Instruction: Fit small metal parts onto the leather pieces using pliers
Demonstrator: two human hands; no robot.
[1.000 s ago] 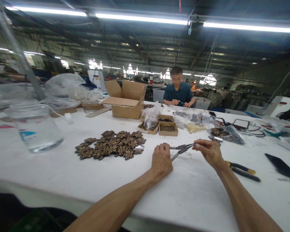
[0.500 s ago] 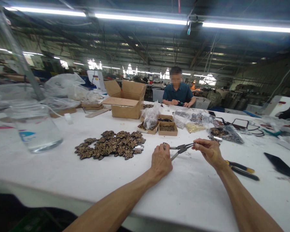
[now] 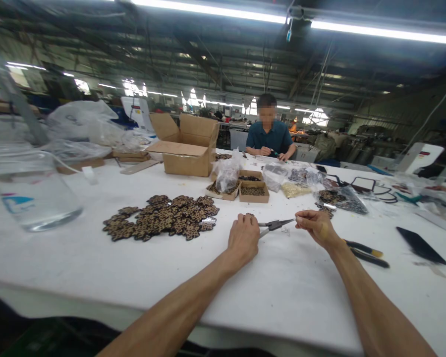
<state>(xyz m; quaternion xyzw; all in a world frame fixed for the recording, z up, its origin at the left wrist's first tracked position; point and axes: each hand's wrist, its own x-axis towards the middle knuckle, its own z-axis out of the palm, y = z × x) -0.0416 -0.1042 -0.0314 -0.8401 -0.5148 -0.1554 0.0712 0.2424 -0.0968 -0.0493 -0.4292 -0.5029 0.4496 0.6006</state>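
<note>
My left hand (image 3: 244, 238) is closed round the handles of grey long-nosed pliers (image 3: 275, 225), whose jaws point right and look closed. At the jaw tips, my right hand (image 3: 315, 227) is pinched; whatever sits between its fingertips is too small to make out. On the white table (image 3: 267, 292), tiny metal bits (image 3: 286, 231) lie beneath the pliers. Left of my left hand spreads a pile of leopard-print cut pieces (image 3: 167, 218) with dark edges. A second pair of pliers (image 3: 367, 253), with black and yellow handles, rests beside my right wrist.
Small open boxes (image 3: 254, 192) of little parts stand beyond my hands, near plastic bags (image 3: 228, 173) and a large cardboard box (image 3: 189, 161). A clear water container (image 3: 33, 198) stands left, a dark flat phone-like slab (image 3: 421, 244) right. A person (image 3: 270, 134) sits opposite.
The pliers' handles have been squeezed together and the jaws have closed. My right fingertips have drawn slightly away from the tips. The whole view has shifted a little.
</note>
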